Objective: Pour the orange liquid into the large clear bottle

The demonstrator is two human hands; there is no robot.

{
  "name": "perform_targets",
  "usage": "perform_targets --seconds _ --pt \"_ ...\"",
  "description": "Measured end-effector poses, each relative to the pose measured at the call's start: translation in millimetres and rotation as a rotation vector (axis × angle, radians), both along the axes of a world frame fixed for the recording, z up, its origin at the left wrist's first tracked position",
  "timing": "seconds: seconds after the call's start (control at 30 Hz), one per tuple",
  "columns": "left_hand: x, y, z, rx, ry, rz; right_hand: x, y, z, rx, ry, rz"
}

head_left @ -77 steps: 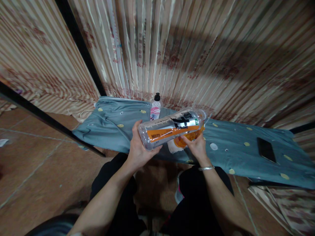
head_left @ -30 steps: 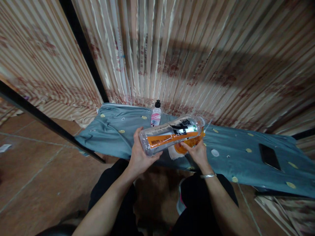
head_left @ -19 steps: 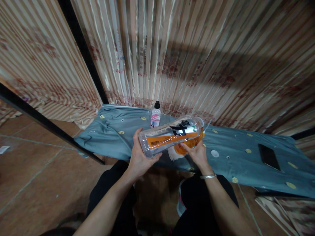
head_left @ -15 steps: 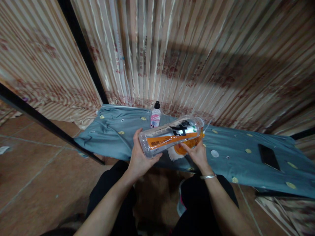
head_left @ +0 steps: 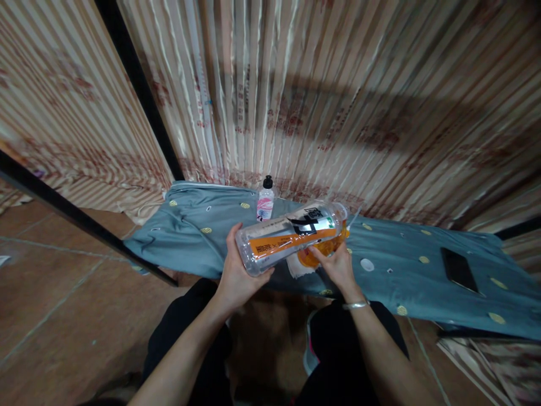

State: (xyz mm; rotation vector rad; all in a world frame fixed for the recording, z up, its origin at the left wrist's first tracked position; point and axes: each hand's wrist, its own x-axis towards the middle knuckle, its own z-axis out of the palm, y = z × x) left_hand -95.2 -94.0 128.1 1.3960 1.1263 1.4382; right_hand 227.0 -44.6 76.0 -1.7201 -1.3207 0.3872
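My left hand (head_left: 239, 274) grips the base of a large clear plastic bottle (head_left: 291, 235) with an orange, silver and black label. The bottle lies tipped almost flat, its open mouth pointing right over a small cup of orange liquid (head_left: 315, 254). My right hand (head_left: 336, 265) is closed around that cup, which rests on a white cloth (head_left: 296, 268) on the blue-grey sheet (head_left: 406, 259). Whether liquid is flowing I cannot make out.
A small bottle with a black cap and pink label (head_left: 265, 200) stands at the back of the sheet. A white bottle cap (head_left: 367, 264) lies right of my hand, a black phone (head_left: 457, 269) farther right. Striped curtains hang behind; a black bar (head_left: 84, 220) crosses the tiled floor.
Almost nothing has changed: both hands keep their grip, the bottle stays tipped over the cup, and the view shifts slightly.
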Motion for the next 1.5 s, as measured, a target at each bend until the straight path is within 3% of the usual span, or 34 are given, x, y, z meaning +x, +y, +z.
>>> perform_targets --seconds 0.27,1.0,1.23,1.5 --pt "-2.0 -3.5 -2.0 0.013 0.043 0.022 -1.0 1.2 -5.6 0.083 0.01 0.029" --pt "-4.5 -4.3 1.8 -0.005 -0.059 -0.047 -4.2 0.4 -2.9 0.071 0.031 0.011" --pt "-5.4 -1.8 -4.0 0.022 -0.02 -0.007 -2.6 2.5 -9.8 0.121 -0.047 -0.015" --pt "-2.4 -3.0 -4.5 -0.005 -0.068 0.035 -2.3 1.1 -5.8 0.092 -0.023 -0.01"
